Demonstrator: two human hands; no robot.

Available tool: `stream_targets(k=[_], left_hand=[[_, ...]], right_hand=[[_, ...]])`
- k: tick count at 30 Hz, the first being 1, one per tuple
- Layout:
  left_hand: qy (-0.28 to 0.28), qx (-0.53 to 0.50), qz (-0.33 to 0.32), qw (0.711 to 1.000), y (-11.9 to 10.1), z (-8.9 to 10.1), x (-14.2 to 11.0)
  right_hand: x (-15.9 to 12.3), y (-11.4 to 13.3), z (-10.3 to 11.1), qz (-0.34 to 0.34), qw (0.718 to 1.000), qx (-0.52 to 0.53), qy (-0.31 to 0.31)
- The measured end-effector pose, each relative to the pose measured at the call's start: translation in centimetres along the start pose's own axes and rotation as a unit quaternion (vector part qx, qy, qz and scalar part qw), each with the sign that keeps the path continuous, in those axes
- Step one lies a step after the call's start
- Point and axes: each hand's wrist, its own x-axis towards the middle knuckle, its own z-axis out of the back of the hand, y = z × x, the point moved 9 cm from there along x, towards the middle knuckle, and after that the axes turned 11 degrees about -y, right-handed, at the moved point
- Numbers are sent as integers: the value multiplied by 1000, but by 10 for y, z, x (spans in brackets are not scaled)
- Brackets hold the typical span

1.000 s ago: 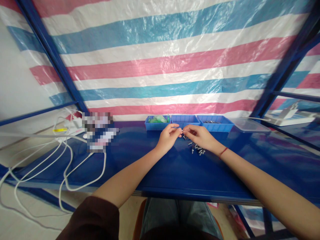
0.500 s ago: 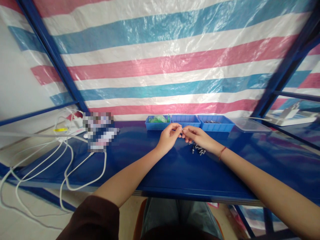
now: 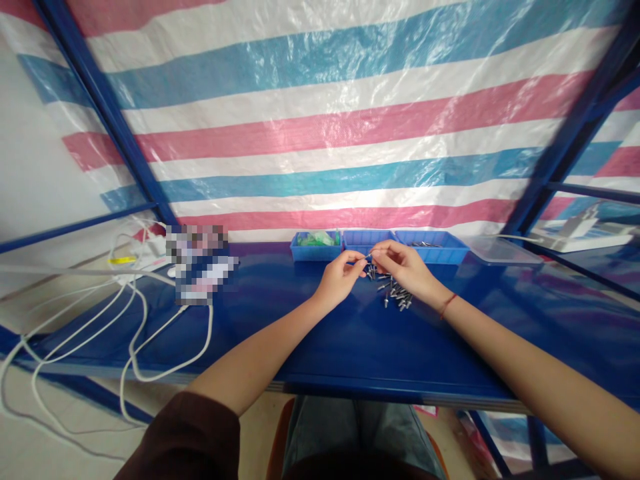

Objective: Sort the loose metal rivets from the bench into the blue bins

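Observation:
Both hands meet over the blue table [image 3: 320, 340], in front of a row of bins. My left hand [image 3: 341, 277] is closed in a pinch at one end of a thin metal pin [image 3: 369, 255]. At the other end, the fingertips of my right hand [image 3: 404, 267] are closed on the same pin, whose full shape is too small to make out. Beneath and beside my right hand lies a loose pile of small silvery metal pieces with thin stems [image 3: 397, 293], partly hidden by that hand.
Behind the hands stand a blue bin with green plastic [image 3: 317, 252], a middle blue bin [image 3: 367, 238] and a right blue bin [image 3: 445, 255] holding thin metal pieces. A clear lid [image 3: 503, 250] lies to the right. White cables [image 3: 145, 333] and a blurred-out patch [image 3: 205, 273] occupy the left.
My right hand has risen slightly and turned, uncovering more of the metal pieces below. My left hand has stayed nearly in place, its fingertips a little lower.

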Motion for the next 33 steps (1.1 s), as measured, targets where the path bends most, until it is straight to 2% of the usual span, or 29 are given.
stream_targets(k=[7, 10, 13, 17, 20, 22, 24, 26, 29, 33], left_hand=[[58, 42, 12, 997, 4, -12, -3], [49, 79, -15, 996, 1, -10, -4], [72, 148, -74, 984, -5, -13, -9], [190, 251, -164, 935, -11, -32, -28], [240, 303, -182, 904, -9, -40, -36], [244, 318, -185, 897, -9, -42, -36], [239, 323, -188, 896, -9, -42, -35], [231, 322, -194, 897, -10, -41, -33], [224, 328, -201, 896, -12, -40, -32], [217, 297, -231, 901, -22, -42, -37]], right_hand=[[-4, 9, -6, 53, 997, -58, 9], [2, 8, 3, 68, 994, -78, -13], [15, 4, 38, 99, 977, -156, -104], [29, -16, 102, 93, 903, -360, -214], [35, -40, 137, 59, 855, -459, -235], [37, -55, 146, 33, 841, -495, -215], [38, -64, 147, 14, 835, -514, -196], [37, -61, 141, 19, 831, -523, -191], [36, -44, 123, 62, 833, -516, -189], [33, -22, 91, 114, 857, -479, -154]])
